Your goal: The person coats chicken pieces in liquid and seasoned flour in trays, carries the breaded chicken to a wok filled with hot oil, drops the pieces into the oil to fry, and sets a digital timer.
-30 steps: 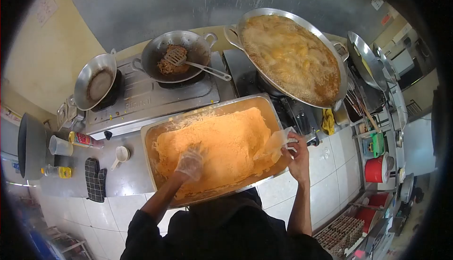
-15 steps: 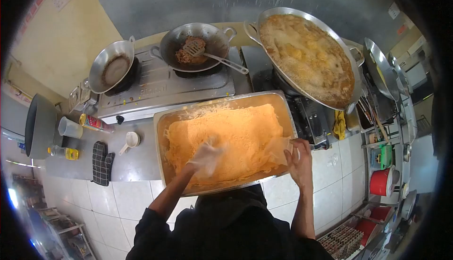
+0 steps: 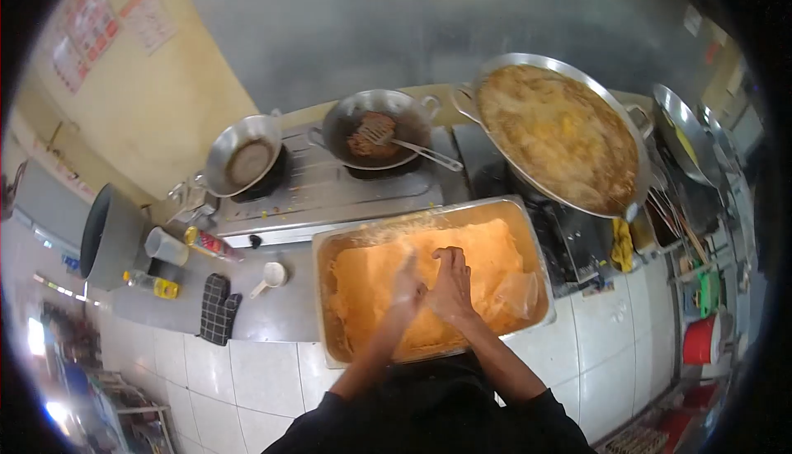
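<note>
My left hand [image 3: 407, 285], in a thin clear plastic glove, is over the orange breading flour [image 3: 371, 264] and blurred by motion, so its fingers are hard to read. Against its wrist is my bare right hand [image 3: 452, 285], fingers curled and pinching at the glove's cuff. Below both hands the flour fills a deep metal tray [image 3: 323, 322]. A loose clear plastic piece [image 3: 517, 293], possibly another glove, lies on the flour at the tray's right side.
Behind the tray stand a wok of bubbling oil [image 3: 561, 141], a wok with a slotted turner [image 3: 379, 132] and a smaller pan [image 3: 247, 157]. A measuring cup [image 3: 275, 274], a checked oven mitt [image 3: 216, 310] and bottles [image 3: 157, 285] sit at left.
My right hand has let go of the plastic piece, which now lies in the tray, and has moved left to my left hand's wrist. The view has shifted, showing more wall.
</note>
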Tool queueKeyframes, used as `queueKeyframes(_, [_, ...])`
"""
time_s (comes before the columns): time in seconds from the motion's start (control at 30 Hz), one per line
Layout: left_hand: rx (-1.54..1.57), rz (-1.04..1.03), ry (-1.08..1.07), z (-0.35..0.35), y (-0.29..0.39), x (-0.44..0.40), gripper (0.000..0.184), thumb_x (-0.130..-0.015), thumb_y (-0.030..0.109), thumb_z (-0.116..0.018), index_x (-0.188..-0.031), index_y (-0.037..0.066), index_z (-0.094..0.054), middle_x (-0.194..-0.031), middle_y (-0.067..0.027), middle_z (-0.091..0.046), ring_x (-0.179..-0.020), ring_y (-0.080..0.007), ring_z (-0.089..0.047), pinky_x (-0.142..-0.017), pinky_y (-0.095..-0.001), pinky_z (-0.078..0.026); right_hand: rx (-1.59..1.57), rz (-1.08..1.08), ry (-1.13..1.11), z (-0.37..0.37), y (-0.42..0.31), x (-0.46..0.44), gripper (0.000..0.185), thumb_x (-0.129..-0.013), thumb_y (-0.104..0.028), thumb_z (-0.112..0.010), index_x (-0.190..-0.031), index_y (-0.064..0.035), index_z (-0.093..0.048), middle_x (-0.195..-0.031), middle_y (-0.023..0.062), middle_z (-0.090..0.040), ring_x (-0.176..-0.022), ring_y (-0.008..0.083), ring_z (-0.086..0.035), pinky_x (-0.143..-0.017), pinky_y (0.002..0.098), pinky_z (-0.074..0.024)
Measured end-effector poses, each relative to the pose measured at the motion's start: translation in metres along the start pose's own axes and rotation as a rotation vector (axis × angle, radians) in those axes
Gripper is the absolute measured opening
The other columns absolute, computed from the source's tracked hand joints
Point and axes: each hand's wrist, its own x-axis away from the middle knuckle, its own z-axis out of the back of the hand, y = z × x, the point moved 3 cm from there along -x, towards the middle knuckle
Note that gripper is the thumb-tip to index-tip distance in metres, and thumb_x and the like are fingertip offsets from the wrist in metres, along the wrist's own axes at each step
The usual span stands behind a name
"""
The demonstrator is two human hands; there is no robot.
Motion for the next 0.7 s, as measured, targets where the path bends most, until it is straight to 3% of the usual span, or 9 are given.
queueKeyframes(0.03, [-0.136, -0.053, 0.178, -0.008, -0.005, 0.003, 0.03, -0.101, 0.04, -0.053, -0.111, 0.013, -0.058, -0.091, 0.0015, -0.057, -0.072, -0.0106, -0.052, -0.065, -0.0313, -0.048, 0.037, 0.026, -0.018, -0.01, 0.0, 0.0, 0.064, -0.067, -0.014, -0.08, -0.121, -0.0073, -0.045, -0.122, 0.018, -0.045, -0.116, 0.0363, -0.045, -0.092, 0.0473, -0.0365])
queueKeyframes(0.13, [0.199, -0.162, 0.207, -0.007, -0.018, -0.003, 0.033, -0.103, 0.039, -0.049, -0.112, 0.009, -0.059, -0.092, 0.001, -0.056, -0.075, -0.0105, -0.053, -0.068, -0.0315, -0.048, 0.068, 0.045, 0.018, -0.021, 0.002, -0.008, 0.063, -0.067, -0.009, -0.078, -0.122, -0.0088, -0.047, -0.123, 0.0177, -0.045, -0.117, 0.0353, -0.046, -0.092, 0.0477, -0.0359])
queueKeyframes(0.23, [-0.155, -0.206, 0.183, 0.027, -0.061, -0.029, 0.036, -0.105, 0.038, -0.046, -0.116, 0.006, -0.057, -0.102, -0.0045, -0.057, -0.09, -0.0161, -0.057, -0.082, -0.034, -0.049, 0.096, -0.024, 0.074, -0.028, 0.021, -0.021, 0.061, -0.068, -0.005, -0.075, -0.122, -0.0099, -0.047, -0.123, 0.0168, -0.045, -0.117, 0.0343, -0.047, -0.092, 0.0477, -0.0361])
queueKeyframes(0.3, [-0.555, -0.496, 0.053, 0.045, -0.089, -0.05, 0.045, -0.106, 0.037, -0.043, -0.129, -0.001, -0.051, -0.121, -0.0129, -0.058, -0.116, -0.0247, -0.054, -0.101, -0.0366, -0.042, 0.162, -0.067, 0.078, -0.034, 0.045, -0.028, 0.06, -0.068, -0.004, -0.073, -0.122, -0.0083, -0.048, -0.121, 0.0144, -0.046, -0.115, 0.033, -0.047, -0.092, 0.0474, -0.0364])
queueKeyframes(0.33, [-0.576, -0.473, -0.008, 0.037, -0.097, -0.045, 0.045, -0.106, 0.037, -0.043, -0.129, -0.001, -0.051, -0.121, -0.0129, -0.058, -0.116, -0.0247, -0.054, -0.101, -0.0366, -0.042, 0.182, -0.112, 0.124, -0.032, 0.057, -0.031, 0.06, -0.068, -0.004, -0.073, -0.122, -0.0083, -0.048, -0.121, 0.0144, -0.046, -0.115, 0.033, -0.047, -0.092, 0.0474, -0.0364])
queueKeyframes(0.43, [-0.984, -0.542, -0.118, 0.0, -0.094, 0.02, 0.047, -0.106, 0.028, -0.042, -0.139, -0.005, -0.04, -0.138, -0.0223, -0.046, -0.131, -0.0335, -0.043, -0.11, -0.0394, -0.033, 0.229, -0.154, 0.173, -0.011, 0.08, -0.032, 0.061, -0.068, -0.006, -0.074, -0.122, -0.0073, -0.048, -0.118, 0.0135, -0.047, -0.115, 0.0324, -0.048, -0.092, 0.047, -0.0367])
queueKeyframes(0.5, [-1.246, -0.626, -0.165, -0.021, -0.07, 0.061, 0.051, -0.106, 0.023, -0.041, -0.146, -0.007, -0.032, -0.15, -0.0285, -0.038, -0.141, -0.0394, -0.035, -0.116, -0.0413, -0.027, 0.215, -0.183, 0.042, 0.009, 0.075, -0.03, 0.058, -0.069, -0.004, -0.072, -0.121, -0.0072, -0.049, -0.119, 0.0137, -0.048, -0.116, 0.032, -0.048, -0.092, 0.0467, -0.0366])
queueKeyframes(0.63, [-1.38, -0.596, -0.382, -0.042, -0.036, 0.099, 0.052, -0.106, 0.022, -0.041, -0.149, -0.005, -0.029, -0.15, -0.0294, -0.037, -0.142, -0.0427, -0.032, -0.118, -0.0417, -0.025, 0.242, -0.248, 0.02, 0.031, 0.088, -0.013, 0.055, -0.069, -0.003, -0.071, -0.12, -0.0069, -0.05, -0.118, 0.015, -0.049, -0.116, 0.0315, -0.048, -0.092, 0.0469, -0.0368])
queueKeyframes(0.7, [-1.512, -0.635, -0.386, -0.049, -0.024, 0.116, 0.042, -0.102, 0.016, -0.046, -0.14, -0.002, -0.044, -0.144, -0.0263, -0.046, -0.129, -0.04, -0.049, -0.104, -0.0418, -0.041, 0.404, -0.213, 0.087, 0.028, 0.102, -0.007, 0.053, -0.07, -0.005, -0.071, -0.119, -0.0063, -0.049, -0.117, 0.0165, -0.05, -0.112, 0.0322, -0.051, -0.091, 0.0479, -0.0396])
